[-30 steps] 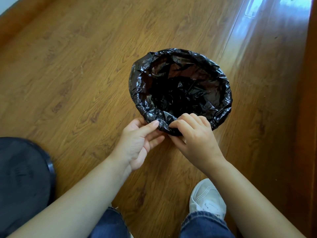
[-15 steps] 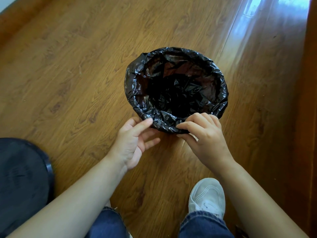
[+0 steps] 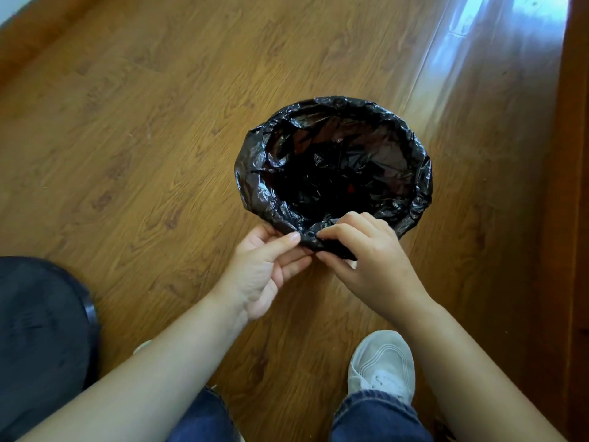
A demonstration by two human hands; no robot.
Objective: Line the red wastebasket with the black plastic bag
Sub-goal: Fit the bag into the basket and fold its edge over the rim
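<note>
The black bag (image 3: 334,161) already covers the wastebasket's whole rim, its red apparently hidden, while the left hand (image 3: 264,269) and right hand (image 3: 366,260) pinch the near fold.

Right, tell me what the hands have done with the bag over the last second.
Half a second ago the left hand had come off the bag, fingers open beside it; now its thumb and fingers pinch the near rim again, next to the right hand. The right hand kept its grip there throughout. The bag stayed folded over the rim all round, mouth open.
</note>
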